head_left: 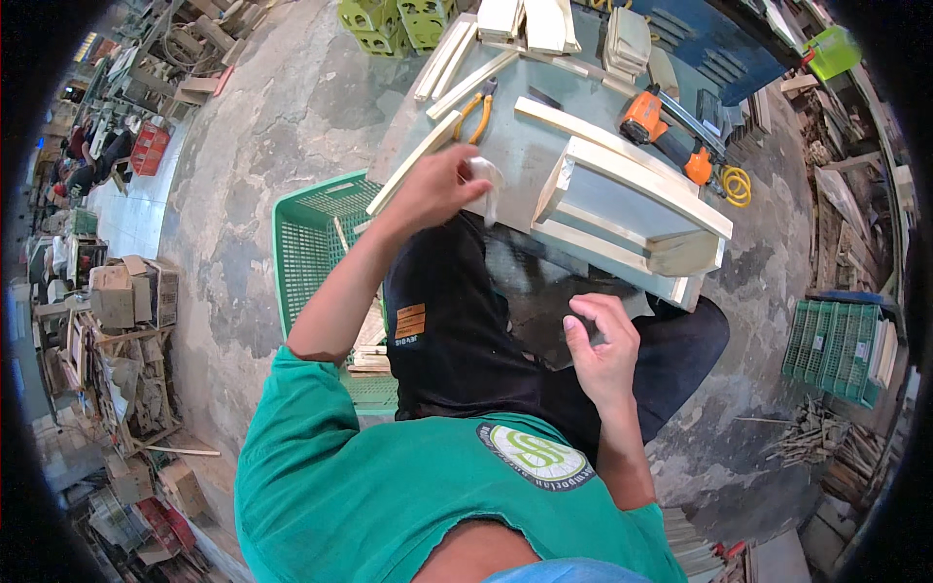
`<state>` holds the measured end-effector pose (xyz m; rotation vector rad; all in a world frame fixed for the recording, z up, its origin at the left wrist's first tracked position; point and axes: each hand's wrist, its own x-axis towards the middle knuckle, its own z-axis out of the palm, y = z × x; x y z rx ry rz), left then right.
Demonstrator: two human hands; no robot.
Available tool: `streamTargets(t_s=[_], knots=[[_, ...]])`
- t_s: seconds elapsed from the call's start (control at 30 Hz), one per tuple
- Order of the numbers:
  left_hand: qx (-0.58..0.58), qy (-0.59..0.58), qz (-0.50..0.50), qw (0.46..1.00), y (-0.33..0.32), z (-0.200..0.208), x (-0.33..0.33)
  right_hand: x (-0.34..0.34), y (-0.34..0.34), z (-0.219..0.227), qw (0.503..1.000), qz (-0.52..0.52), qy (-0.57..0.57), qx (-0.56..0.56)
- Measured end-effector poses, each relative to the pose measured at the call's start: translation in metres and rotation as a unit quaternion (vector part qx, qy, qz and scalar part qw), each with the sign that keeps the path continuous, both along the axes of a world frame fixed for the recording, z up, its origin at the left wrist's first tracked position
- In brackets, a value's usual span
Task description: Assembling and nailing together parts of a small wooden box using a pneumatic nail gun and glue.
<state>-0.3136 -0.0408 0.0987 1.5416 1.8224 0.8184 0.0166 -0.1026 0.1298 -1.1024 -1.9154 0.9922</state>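
My left hand point(437, 187) is closed around a small white cloth or wad point(486, 185) at the near edge of the grey worktable point(515, 155), beside a long pale wooden strip point(413, 163). My right hand point(603, 345) hovers above my lap with its fingers loosely curled and nothing visible in them. Just beyond it lies a pale wooden frame point(632, 209) built from slats, overhanging the table's near edge.
Pliers with orange handles point(476, 109), an orange nail gun point(666, 131) with a yellow coiled hose point(736, 185), and stacked wood pieces point(530, 24) lie on the table. A green plastic crate point(321, 243) stands at my left, another green crate point(841, 345) at the right. Scrap wood litters the concrete floor.
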Motion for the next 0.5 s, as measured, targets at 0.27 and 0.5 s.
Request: streamTargets(t_s=[0.27,0.5], knots=[[-0.077,0.347,0.114,0.928,0.012,-0.040,-0.067,0.009,-0.015,-0.007,1.000,0.005,0.014,-0.015],[0.212,0.211,0.118,0.947,-0.030,0.051,-0.007,0.016,0.002,0.012,0.998,-0.015,0.066,0.019]])
